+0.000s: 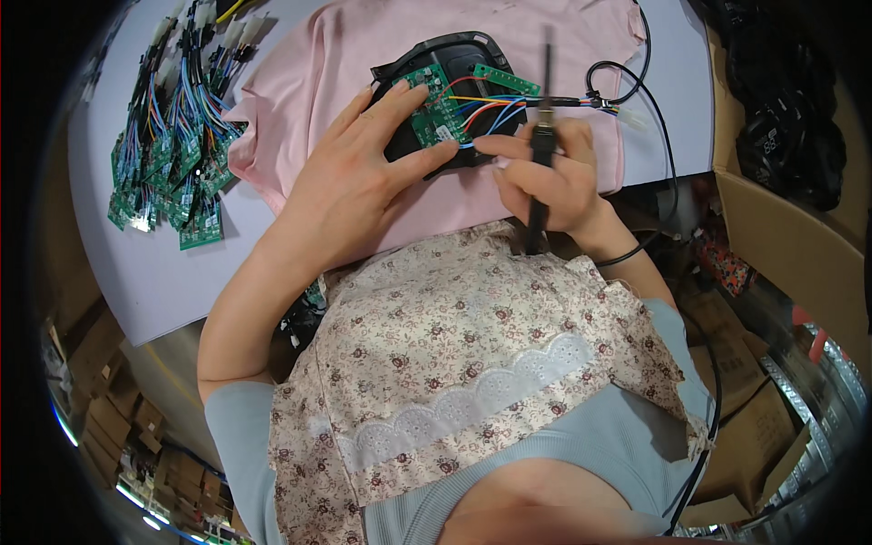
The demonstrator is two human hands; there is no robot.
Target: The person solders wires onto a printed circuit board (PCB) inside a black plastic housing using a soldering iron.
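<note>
A green circuit board [438, 113] lies in a black plastic housing [454, 53] on a pink cloth. Several coloured wires [495, 102] run from the board to a cable bundle on the right. A narrower green board [505, 80] rests at the housing's far edge. My left hand [363, 163] lies on the board with its fingers spread, thumb near the lower edge. My right hand [559, 177] is closed around a slim black soldering iron [542, 141], its long shaft pointing away from me. The right fingertips are beside the wires, close to my left thumb.
Many wired green boards [168, 168] lie heaped on the white table [100, 263] at left. The pink cloth [300, 82] covers the middle. A black cable [627, 68] loops at right. Beyond it stands a cardboard box [790, 232] holding black plastic parts [790, 136].
</note>
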